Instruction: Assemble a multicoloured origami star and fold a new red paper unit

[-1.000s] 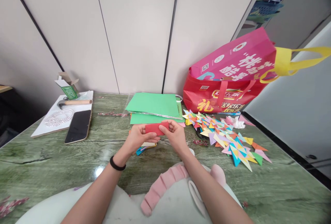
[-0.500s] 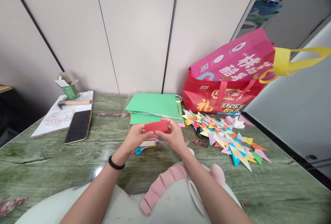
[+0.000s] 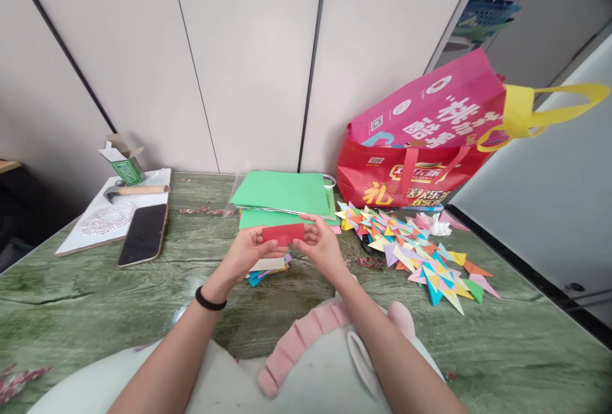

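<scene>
A small red paper rectangle [image 3: 283, 234], apparently folded, is held level above the table by both hands. My left hand [image 3: 249, 251] pinches its left end, thumb along the lower edge and fingers behind. At the right end, my right hand [image 3: 321, 247] has its thumb on the lower corner with curled fingers close behind; its index finger is lifted away from the paper. Just below the hands lies a small stack of coloured paper slips [image 3: 266, 267], partly hidden. Green paper sheets [image 3: 282, 192] lie behind the hands.
Many folded paper triangles [image 3: 411, 248] are heaped at right, before a red gift bag [image 3: 368, 171]. At left, a white board [image 3: 71, 235] bears a hammer [image 3: 143, 190], beads [image 3: 108, 218], a small box [image 3: 128, 168] and a phone [image 3: 143, 234]. A plush cushion [image 3: 229, 382] sits in front.
The red paper has shifted slightly left. My right index finger has lifted off the paper's upper right corner, and the right hand has opened a little.
</scene>
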{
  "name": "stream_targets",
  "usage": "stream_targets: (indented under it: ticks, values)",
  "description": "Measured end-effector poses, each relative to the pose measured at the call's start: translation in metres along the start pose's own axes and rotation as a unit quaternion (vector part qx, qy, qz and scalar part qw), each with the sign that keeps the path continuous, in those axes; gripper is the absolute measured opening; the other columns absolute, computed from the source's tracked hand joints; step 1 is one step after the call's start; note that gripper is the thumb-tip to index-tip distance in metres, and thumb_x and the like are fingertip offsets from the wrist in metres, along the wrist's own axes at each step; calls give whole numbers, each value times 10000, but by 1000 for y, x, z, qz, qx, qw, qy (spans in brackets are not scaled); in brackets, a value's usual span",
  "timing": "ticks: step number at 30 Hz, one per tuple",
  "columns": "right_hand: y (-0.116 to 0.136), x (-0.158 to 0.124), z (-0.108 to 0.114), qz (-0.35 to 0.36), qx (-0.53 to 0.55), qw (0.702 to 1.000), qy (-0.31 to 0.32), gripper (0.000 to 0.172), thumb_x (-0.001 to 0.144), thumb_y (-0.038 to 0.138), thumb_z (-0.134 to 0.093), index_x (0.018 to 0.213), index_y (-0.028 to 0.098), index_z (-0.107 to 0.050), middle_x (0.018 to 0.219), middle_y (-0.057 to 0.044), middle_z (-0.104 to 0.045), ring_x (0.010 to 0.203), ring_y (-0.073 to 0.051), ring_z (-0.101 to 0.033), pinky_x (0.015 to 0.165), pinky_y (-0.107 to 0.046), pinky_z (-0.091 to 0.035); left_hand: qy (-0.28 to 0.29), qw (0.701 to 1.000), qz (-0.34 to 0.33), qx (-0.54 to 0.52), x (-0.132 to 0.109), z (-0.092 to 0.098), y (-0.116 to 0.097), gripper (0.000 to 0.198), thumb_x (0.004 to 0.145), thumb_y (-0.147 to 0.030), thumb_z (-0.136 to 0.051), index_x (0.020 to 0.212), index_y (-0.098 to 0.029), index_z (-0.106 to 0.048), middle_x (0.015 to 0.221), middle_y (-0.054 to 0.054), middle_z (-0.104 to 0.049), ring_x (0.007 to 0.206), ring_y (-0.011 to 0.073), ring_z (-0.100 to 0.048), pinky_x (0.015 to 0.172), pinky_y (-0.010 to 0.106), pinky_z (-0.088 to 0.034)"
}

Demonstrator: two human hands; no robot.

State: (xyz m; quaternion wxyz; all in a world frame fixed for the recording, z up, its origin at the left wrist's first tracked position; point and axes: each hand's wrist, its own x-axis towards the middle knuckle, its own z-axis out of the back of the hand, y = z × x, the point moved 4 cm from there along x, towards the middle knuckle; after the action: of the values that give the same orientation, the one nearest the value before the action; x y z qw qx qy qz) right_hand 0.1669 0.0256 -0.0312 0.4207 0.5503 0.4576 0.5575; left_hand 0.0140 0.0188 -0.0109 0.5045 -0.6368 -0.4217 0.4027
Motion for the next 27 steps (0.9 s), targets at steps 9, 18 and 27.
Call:
stream_targets:
  ticks: [9, 18, 27]
  values:
    - [-5, 6, 18, 44, -143, 987, -62, 385, 703, 204, -580, 1075, 182, -483, 883, -51, -620, 683, -139, -626, 642, -281, -518, -31, 999, -15, 19, 3, 10, 0, 430, 565, -290, -770, 904, -85, -603, 746, 102, -722, 751, 264, -685, 710, 372, -559]
    - [-4, 0, -4, 45, -193, 979, 47, 278, 753, 300, -574, 1010, 193, -572, 914, -59, -656, 790, -175, -619, 635, -264, -493, -41, 991, 5, 130, 8, 10, 9, 254, 604, -291, -717, 764, -105, -650, 570, 58, -687, 554, 194, -671, 526, 265, -542]
    - [-6, -4, -9, 82, -273, 956, 70, 155, 767, 160, -486, 850, 187, -615, 786, -25, -674, 675, -156, -605, 611, -256, -459, -94, 954, -75, 273, 11, 20, 13, 187, 690, -324, -629, 675, -138, -639, 517, 24, -637, 469, 162, -621, 435, 231, -493]
